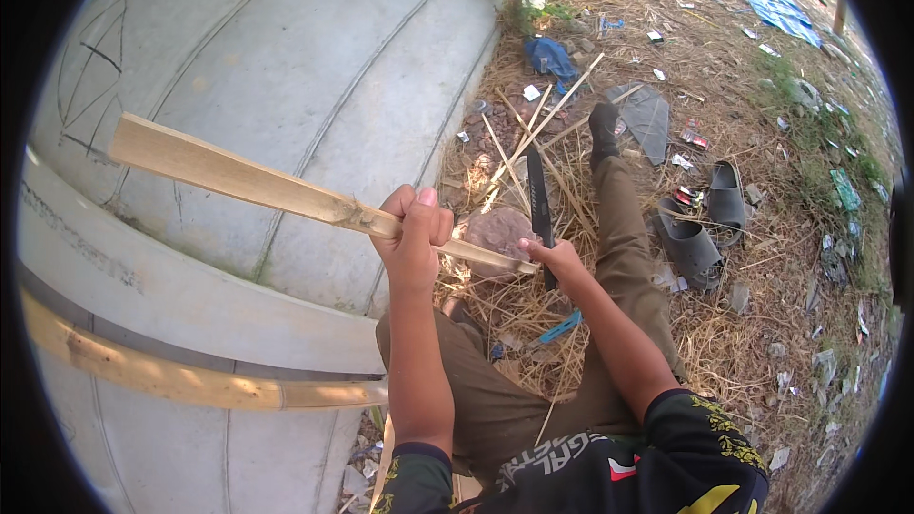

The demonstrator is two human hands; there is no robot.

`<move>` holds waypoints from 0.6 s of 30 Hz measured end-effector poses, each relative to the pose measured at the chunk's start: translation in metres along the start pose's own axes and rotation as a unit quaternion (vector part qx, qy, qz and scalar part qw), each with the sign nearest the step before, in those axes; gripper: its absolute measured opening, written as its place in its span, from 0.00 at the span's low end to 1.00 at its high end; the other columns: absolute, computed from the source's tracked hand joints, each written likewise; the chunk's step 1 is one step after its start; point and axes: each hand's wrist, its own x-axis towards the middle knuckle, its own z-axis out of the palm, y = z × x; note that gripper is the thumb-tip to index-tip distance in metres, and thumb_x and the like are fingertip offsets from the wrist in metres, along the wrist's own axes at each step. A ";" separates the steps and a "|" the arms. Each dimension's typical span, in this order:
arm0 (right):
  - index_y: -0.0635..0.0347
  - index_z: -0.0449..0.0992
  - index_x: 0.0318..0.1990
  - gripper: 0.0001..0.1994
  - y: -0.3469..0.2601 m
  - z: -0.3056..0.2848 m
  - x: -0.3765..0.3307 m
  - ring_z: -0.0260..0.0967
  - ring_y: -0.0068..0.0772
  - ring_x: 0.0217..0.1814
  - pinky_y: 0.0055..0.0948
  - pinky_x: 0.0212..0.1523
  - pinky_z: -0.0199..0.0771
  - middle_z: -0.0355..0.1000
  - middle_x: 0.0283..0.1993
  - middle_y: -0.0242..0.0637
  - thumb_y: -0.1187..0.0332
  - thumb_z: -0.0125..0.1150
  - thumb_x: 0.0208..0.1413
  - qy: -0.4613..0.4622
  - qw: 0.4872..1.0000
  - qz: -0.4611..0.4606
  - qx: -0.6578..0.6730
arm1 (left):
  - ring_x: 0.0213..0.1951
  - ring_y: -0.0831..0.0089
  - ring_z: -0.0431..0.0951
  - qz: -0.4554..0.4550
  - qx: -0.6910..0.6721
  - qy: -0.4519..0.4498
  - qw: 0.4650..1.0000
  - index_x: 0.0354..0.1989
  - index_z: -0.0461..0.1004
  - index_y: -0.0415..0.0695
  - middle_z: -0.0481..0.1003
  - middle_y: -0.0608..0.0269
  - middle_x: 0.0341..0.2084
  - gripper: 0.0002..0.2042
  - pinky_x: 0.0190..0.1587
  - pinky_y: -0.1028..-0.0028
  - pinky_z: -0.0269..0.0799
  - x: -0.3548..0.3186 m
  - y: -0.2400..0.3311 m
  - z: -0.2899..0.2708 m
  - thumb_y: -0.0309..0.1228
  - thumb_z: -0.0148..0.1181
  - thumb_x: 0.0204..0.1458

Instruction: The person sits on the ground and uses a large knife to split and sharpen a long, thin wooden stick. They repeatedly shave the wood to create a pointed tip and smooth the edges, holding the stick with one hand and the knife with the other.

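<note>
My left hand (pixel 414 236) is closed around a long, flat split-bamboo strip (pixel 228 171) near a knot. The strip's wide end reaches up to the left in front of the wall, and its narrower end passes over a brown stone (pixel 490 228). My right hand (pixel 562 265) grips a black-bladed knife (pixel 539 200), its tip pointing away from me. The knife is beside the strip's near end; whether they touch, I cannot tell. Several thin bamboo pieces (pixel 538 128) lie on the ground beyond the stone.
A grey concrete wall (pixel 314 67) stands at left, with a bamboo pole (pixel 190 379) along it. My stretched leg (pixel 624 228) lies right of the knife, beside grey sandals (pixel 692 252). A blue object (pixel 560 326) lies on straw between my legs. Litter and a blue sheet (pixel 776 5) lie farther right.
</note>
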 end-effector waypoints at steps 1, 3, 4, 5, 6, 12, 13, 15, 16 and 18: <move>0.55 0.70 0.21 0.18 -0.003 0.008 -0.007 0.72 0.20 0.37 0.29 0.46 0.71 0.77 0.35 0.33 0.62 0.77 0.48 -0.045 0.999 -0.012 0.014 | 0.12 0.85 0.42 -0.006 0.002 -0.011 1.000 0.19 0.49 0.53 0.48 0.77 0.10 0.21 0.15 0.75 0.39 0.000 0.001 0.001 0.25 0.51 0.63; 0.54 0.68 0.21 0.19 -0.001 0.014 -0.013 0.73 0.20 0.38 0.27 0.45 0.72 0.79 0.37 0.35 0.66 0.79 0.46 -0.097 0.995 -0.022 -0.016 | 0.12 0.85 0.42 -0.024 -0.008 -0.022 0.999 0.19 0.49 0.53 0.48 0.77 0.10 0.22 0.16 0.75 0.39 0.002 -0.001 0.004 0.24 0.51 0.63; 0.54 0.68 0.21 0.19 0.006 0.015 -0.010 0.74 0.20 0.39 0.26 0.44 0.73 0.79 0.37 0.35 0.68 0.80 0.44 -0.106 0.992 -0.019 -0.061 | 0.12 0.85 0.42 -0.031 -0.015 -0.027 0.999 0.19 0.49 0.53 0.48 0.77 0.10 0.22 0.16 0.75 0.39 0.003 -0.003 0.006 0.24 0.52 0.63; 0.54 0.68 0.21 0.19 0.008 0.016 -0.009 0.75 0.20 0.40 0.25 0.44 0.74 0.80 0.38 0.36 0.70 0.81 0.43 -0.116 0.987 -0.016 -0.108 | 0.12 0.85 0.45 -0.051 -0.007 -0.040 0.998 0.19 0.50 0.53 0.50 0.76 0.10 0.22 0.16 0.75 0.42 0.004 -0.005 0.004 0.25 0.53 0.63; 0.54 0.68 0.21 0.19 0.010 0.015 -0.009 0.75 0.20 0.39 0.24 0.42 0.74 0.80 0.37 0.35 0.70 0.80 0.44 -0.120 0.983 -0.018 -0.135 | 0.12 0.84 0.48 -0.071 0.001 -0.052 0.996 0.20 0.51 0.53 0.51 0.76 0.10 0.21 0.17 0.76 0.45 0.003 -0.006 0.003 0.25 0.54 0.63; 0.63 0.78 0.32 0.13 0.017 0.026 -0.015 0.69 0.18 0.28 0.23 0.33 0.70 0.76 0.29 0.28 0.68 0.80 0.45 -0.138 0.986 -0.045 -0.088 | 0.41 0.71 0.76 -0.007 0.154 -0.042 0.987 0.45 0.66 0.40 0.73 0.60 0.32 0.16 0.46 0.70 0.72 0.006 -0.017 0.019 0.39 0.61 0.62; 0.61 0.77 0.31 0.13 0.014 0.031 -0.016 0.70 0.18 0.29 0.23 0.33 0.70 0.75 0.28 0.27 0.69 0.79 0.46 -0.116 0.988 -0.063 -0.075 | 0.44 0.68 0.75 0.015 0.200 -0.017 0.980 0.50 0.65 0.37 0.74 0.57 0.36 0.20 0.49 0.67 0.72 0.004 -0.019 0.025 0.42 0.60 0.62; 0.59 0.75 0.29 0.13 -0.005 0.035 -0.019 0.71 0.17 0.30 0.22 0.34 0.70 0.74 0.28 0.27 0.70 0.78 0.47 -0.070 0.991 -0.100 -0.057 | 0.58 0.59 0.69 0.018 0.297 -0.027 0.954 0.63 0.58 0.34 0.70 0.47 0.50 0.31 0.58 0.58 0.67 0.002 -0.033 0.009 0.49 0.55 0.64; 0.58 0.73 0.28 0.14 -0.016 0.034 -0.020 0.71 0.18 0.31 0.22 0.34 0.70 0.73 0.29 0.27 0.70 0.78 0.48 -0.061 0.992 -0.111 -0.012 | 0.58 0.58 0.70 -0.022 0.374 -0.048 0.926 0.62 0.59 0.35 0.70 0.46 0.51 0.30 0.58 0.58 0.67 0.001 -0.035 0.000 0.48 0.56 0.63; 0.54 0.69 0.26 0.16 -0.042 0.029 -0.022 0.71 0.18 0.33 0.22 0.35 0.70 0.72 0.29 0.26 0.71 0.77 0.48 -0.037 0.987 -0.131 0.081 | 0.59 0.56 0.71 -0.103 0.515 -0.091 0.846 0.62 0.60 0.35 0.71 0.44 0.52 0.29 0.60 0.59 0.67 -0.002 -0.033 -0.011 0.45 0.58 0.62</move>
